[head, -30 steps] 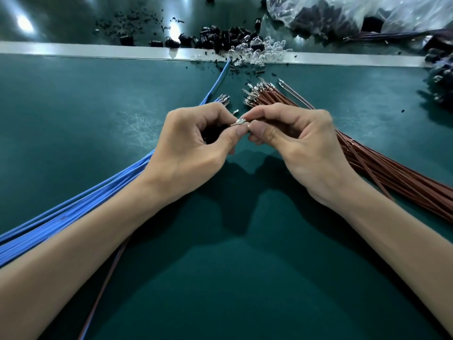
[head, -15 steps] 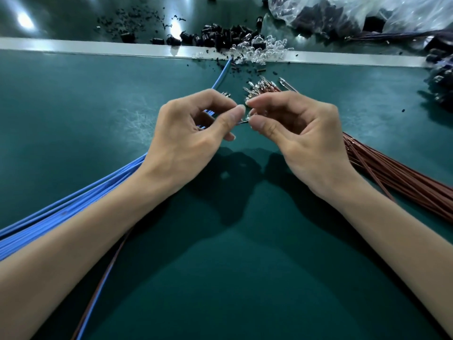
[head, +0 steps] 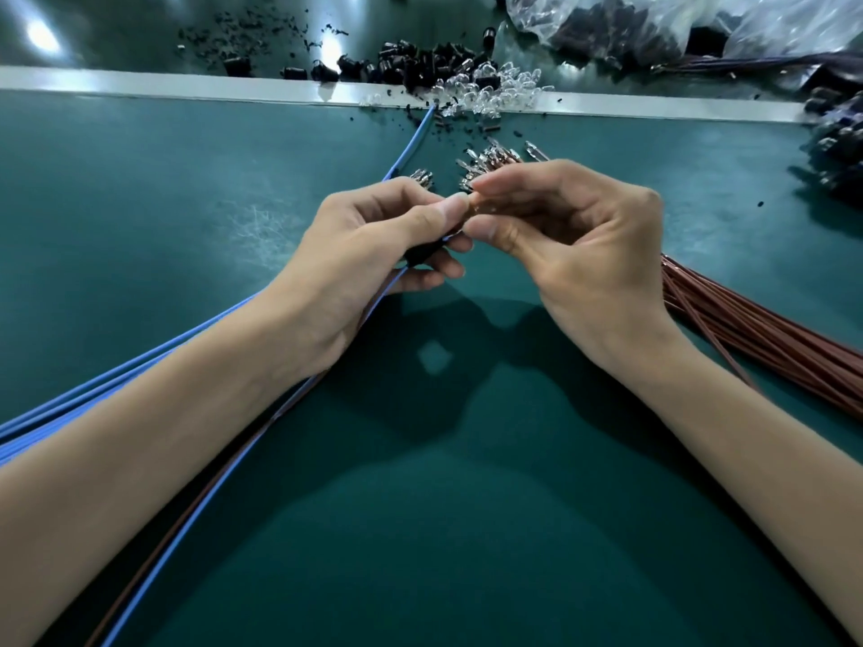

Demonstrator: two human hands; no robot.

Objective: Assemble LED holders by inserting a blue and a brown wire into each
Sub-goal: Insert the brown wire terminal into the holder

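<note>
My left hand [head: 373,254] pinches the small black plastic LED holder [head: 422,253], light and rigid, and my right hand [head: 574,245] closes on a thin brown wire I cannot see, best held near its metal tip.

Overhead glare, soft shadows, warped edges

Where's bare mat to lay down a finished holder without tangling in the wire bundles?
Bare mat lies between the forearms, bordered by the blue wires on the left and the brown wires on the right. Another free patch sits far left, between the blue wires and the white strip. Crowded: the black holders and clear LEDs by that strip.
</note>
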